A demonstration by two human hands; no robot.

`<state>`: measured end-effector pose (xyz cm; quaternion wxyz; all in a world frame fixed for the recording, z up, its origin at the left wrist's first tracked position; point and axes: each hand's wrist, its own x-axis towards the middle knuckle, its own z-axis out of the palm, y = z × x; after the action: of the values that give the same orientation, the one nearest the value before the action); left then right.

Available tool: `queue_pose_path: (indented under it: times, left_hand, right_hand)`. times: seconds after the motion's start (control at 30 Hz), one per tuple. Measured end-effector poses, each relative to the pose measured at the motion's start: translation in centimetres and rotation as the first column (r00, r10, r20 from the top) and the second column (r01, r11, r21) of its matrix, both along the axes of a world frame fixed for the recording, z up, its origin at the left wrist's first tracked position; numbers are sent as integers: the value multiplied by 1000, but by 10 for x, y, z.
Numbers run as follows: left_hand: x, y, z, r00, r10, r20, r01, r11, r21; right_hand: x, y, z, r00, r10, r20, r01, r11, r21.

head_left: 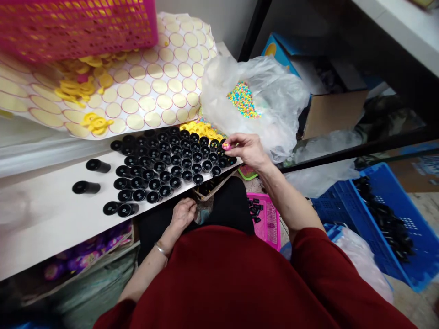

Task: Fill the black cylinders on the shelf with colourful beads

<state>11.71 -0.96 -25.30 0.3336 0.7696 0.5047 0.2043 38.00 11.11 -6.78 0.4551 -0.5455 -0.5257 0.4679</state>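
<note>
At a white tabletop [51,224], right hand [250,148] pinches a pink piece [227,146]; left hand [184,214] curls, contents hidden.

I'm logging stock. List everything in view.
Table: one, white, left
Cylinders: dozens, black, on table
Printed sheet: one, white and cream, beyond table
Loose pieces: many, yellow, on sheet, beside cylinders
Baskets: two, pink, upper left and floor
Bags: several, translucent, right of sheet
Beads: many, multicoloured, in bag
Cartons: two visible, brown and blue, right
Crate: count unclear, blue, lower right
Dark pieces: many, black, in crate, floor basket
Stored items: several, purple, under table
Top: one, red, bottom
Others: unclear
Left hand: one, at lap
Right hand: one, holding pink piece, over table
</note>
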Motion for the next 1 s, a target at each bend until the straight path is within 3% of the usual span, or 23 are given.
queue_pose_path:
  times: [0.07,0.13,0.2,0.27,0.37,0.43,0.5,0.6,0.73,0.8,0.83,0.9,1.0]
  left_hand:
    - [0,0,0,1000,-6,-1,6,1000,-2]
    - [0,0,0,1000,-9,0,9,1000,-2]
    - [-1,0,0,1000,-9,3,9,1000,1]
    - [-1,0,0,1000,-9,6,9,1000,2]
    - [-1,0,0,1000,-11,6,11,1000,-1]
    - [-1,0,0,1000,-10,6,10,1000,-6]
    - [-1,0,0,1000,-10,8,10,1000,-12]
    - [-2,0,0,1000,-5,11,5,1000,-22]
    - [-1,2,-1,1000,9,11,-8,999,-35]
    - [0,2,-1,1000,12,12,-11,999,-43]
    - [0,3,-1,1000,13,11,-13,999,-46]
    - [1,4,-1,1000,17,5,-17,998,-54]
    - [1,6,-2,1000,22,-12,-22,998,-66]
  right_hand:
    - [-5,-4,-4,986,52,156,-61,997,55]
    - [-7,-5,-6,923,66,379,-128,981,143]
    - [-7,-4,-7,783,57,619,-214,959,183]
    - [-9,-4,-5,592,54,804,-298,942,156]
    - [-15,-6,1,342,64,938,-393,916,80]
    - [-21,-7,6,237,71,969,-440,897,42]
    - [-24,-8,8,191,56,980,-475,879,43]
    - [-17,-3,5,262,-24,965,-479,865,152]
    - [23,31,-11,601,-153,784,-267,887,378]
    - [52,58,-22,731,-201,652,-79,924,373]
    - [66,71,-27,743,-246,622,27,940,340]
    - [91,96,-36,677,-339,653,197,939,283]
    - [110,126,-48,573,-355,739,298,930,216]
